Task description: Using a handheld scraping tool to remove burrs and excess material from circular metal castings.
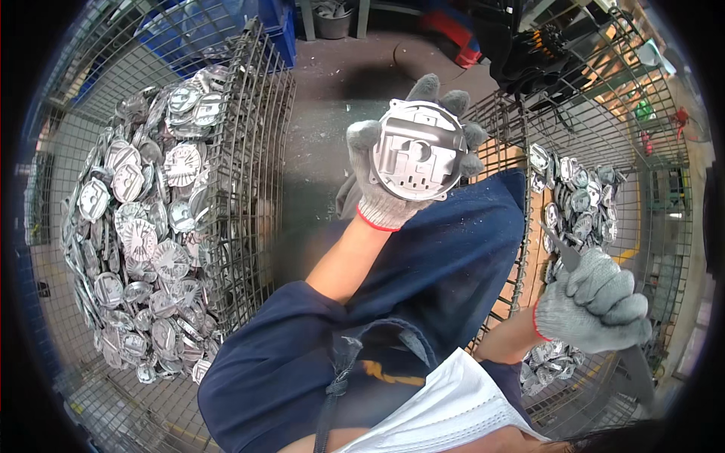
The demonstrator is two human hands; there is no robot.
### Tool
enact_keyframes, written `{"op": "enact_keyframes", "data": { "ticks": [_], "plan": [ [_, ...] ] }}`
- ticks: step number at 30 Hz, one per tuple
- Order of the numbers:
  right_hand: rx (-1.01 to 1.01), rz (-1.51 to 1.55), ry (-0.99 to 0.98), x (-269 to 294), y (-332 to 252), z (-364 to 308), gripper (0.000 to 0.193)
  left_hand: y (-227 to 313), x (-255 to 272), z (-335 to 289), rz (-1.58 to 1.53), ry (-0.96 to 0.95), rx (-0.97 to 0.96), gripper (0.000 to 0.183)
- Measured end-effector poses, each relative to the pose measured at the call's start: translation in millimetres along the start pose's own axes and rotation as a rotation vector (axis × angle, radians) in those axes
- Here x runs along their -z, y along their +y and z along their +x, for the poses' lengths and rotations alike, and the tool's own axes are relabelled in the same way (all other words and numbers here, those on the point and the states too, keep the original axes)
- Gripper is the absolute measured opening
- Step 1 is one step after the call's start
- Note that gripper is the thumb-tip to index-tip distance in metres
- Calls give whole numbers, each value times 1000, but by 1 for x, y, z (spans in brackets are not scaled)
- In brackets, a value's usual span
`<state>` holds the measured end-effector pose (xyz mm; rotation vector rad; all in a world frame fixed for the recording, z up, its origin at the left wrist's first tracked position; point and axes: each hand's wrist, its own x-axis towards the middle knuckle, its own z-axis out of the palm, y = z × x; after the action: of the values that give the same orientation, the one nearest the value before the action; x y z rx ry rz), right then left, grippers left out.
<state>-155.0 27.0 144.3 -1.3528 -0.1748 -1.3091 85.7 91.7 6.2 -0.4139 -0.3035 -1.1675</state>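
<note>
In front of me my left hand (370, 177), in a grey knit glove with a red cuff, grips a round silver metal casting (418, 155). Its thumb lies at the left edge and its fingers curl round the far and right edges. The casting's upturned face shows a raised centre, recesses and small slots. At the right, my gloved right hand (600, 302) is closed in a fist round a grey knife-like tool (564, 249). The tool's narrow blade points up and left, and its other end (636, 370) sticks out below the fist. Tool and casting are well apart.
A wire mesh cage (253, 151) on the left holds a heap of similar castings (140, 234). On the right another mesh cage (521, 226) holds more castings (581, 200) beside brown cardboard (535, 241). Blue crates (279, 38) and a bucket (333, 21) stand farther off.
</note>
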Motion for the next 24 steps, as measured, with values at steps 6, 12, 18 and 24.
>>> {"op": "enact_keyframes", "data": {
  "ticks": [6,12,18,24],
  "plan": [
    [-187,-97,233,79,-26,-19,53,13,1,-16,114,-43,-92,90],
    [-825,-1444,458,272,-74,-150,44,141,-50,-113,1297,813,-315,77],
    [-1541,-1467,779,387,-183,-423,65,155,-81,-236,2024,1307,165,66],
    [-1796,-1659,1313,391,-296,-591,72,150,-99,-234,2405,1343,642,55]
  ]
}}
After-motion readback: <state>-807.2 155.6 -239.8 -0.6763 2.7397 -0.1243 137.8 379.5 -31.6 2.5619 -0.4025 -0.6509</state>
